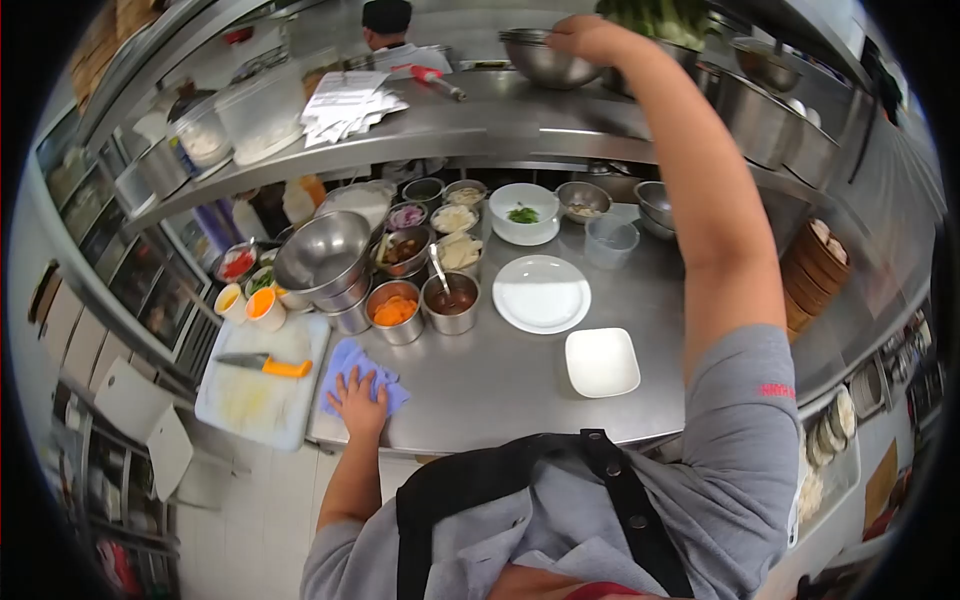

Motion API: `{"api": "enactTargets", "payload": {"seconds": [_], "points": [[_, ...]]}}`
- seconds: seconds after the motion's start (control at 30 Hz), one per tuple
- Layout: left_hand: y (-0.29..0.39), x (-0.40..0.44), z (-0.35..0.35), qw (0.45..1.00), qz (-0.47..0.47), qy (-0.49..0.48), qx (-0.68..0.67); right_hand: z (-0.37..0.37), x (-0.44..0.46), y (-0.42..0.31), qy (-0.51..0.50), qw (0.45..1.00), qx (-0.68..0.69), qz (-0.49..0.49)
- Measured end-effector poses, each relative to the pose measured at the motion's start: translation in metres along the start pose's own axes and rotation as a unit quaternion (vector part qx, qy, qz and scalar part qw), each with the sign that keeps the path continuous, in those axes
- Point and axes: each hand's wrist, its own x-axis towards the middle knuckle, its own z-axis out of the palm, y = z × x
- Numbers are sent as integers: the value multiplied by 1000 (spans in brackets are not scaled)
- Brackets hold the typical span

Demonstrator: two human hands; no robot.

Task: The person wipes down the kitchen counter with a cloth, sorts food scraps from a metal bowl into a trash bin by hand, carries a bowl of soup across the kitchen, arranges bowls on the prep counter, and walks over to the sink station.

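My left hand [359,403] lies on a blue cloth [352,362] at the counter's front edge, fingers spread. Left of it is a white cutting board [258,395] carrying a knife with an orange handle [285,368]. My right arm reaches up to the steel shelf, where my right hand [590,42] grips the rim of a metal bowl [545,66]; its fingertips are partly hidden. On the counter between my arms are a white oval plate [541,308] and a square white bowl [602,372].
Metal tubs of diced orange food [393,311] and brown sauce with a spoon [451,308] stand mid-counter. A large steel bowl [322,255] is stacked behind. Bamboo steamers [815,270] are at the right. Papers [348,105] lie on the shelf [470,118]. A person [392,40] stands beyond.
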Motion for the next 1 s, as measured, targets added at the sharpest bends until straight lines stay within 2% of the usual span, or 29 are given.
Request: {"api": "enactTargets", "payload": {"seconds": [0.07, 0.17, 0.23, 0.3, 0.33, 0.37, 0.4, 0.43, 0.5, 0.53, 0.57, 0.6, 0.63, 0.67, 0.7, 0.73, 0.77, 0.8, 0.83, 0.87, 0.93, 1.0], "points": [[1, 1, 1, 1000, 9, -1, -1, -14, 3, -4, -20, 999, 17, -19], [-1, 1, 2, 1000, 15, 7, -6, -37, 10, -10, -108, 990, -20, 88], [-2, 1, 3, 1000, 7, 8, -9, -38, 26, -5, -99, 991, -41, 78], [-3, 2, 4, 1000, 4, 6, -10, -26, 64, 24, -52, 987, -77, 135], [-4, 2, 7, 1000, 8, 21, -2, -22, 57, 34, 56, 993, -87, 62], [-6, 1, 9, 999, 12, 34, 8, -36, 54, 22, 21, 993, 19, 111], [-9, 1, 11, 1000, 10, 27, 10, -28, 43, 13, 138, 972, 149, 115], [-13, 3, 13, 999, 13, 36, 11, -20, 28, 6, 252, 921, 272, 119], [-16, 11, 15, 999, 20, 43, 12, -50, -13, -30, 199, 945, 259, 20], [-17, 14, 16, 998, 20, 51, 23, -61, -49, -62, 203, 927, 310, 50], [-18, 15, 17, 998, 20, 56, 34, -64, -78, -86, 207, 915, 345, 29], [-19, 18, 19, 998, 23, 46, 36, -61, -102, -94, 239, 906, 348, -35], [-24, 24, 20, 998, 34, 52, 29, -62, -130, -112, 266, 925, 268, -32], [-32, 27, 19, 997, 42, 58, 26, -58, -160, -132, 265, 916, 300, -41], [-38, 30, 19, 997, 34, 63, 18, -33, -179, -109, 213, 941, 262, -26], [-44, 34, 19, 997, 27, 69, 8, -26, -212, -131, 204, 928, 301, -85], [-49, 38, 14, 998, 24, 59, 14, -15, -242, -150, 117, 902, 415, -39], [-52, 41, 5, 986, -60, 47, -148, 7, -261, -158, 118, 910, 373, -137], [-54, 43, -6, 942, -144, 34, -301, 32, -280, -171, 95, 899, 392, -171], [-56, 44, -16, 944, -148, 23, -292, 62, -300, -191, 58, 894, 419, -145], [-55, 46, -42, 828, -197, 76, -519, 139, -333, -213, 1, 898, 425, -117], [-31, 45, -82, 749, -188, 53, -633, 206, -363, -228, -59, 914, 390, -94]]}}
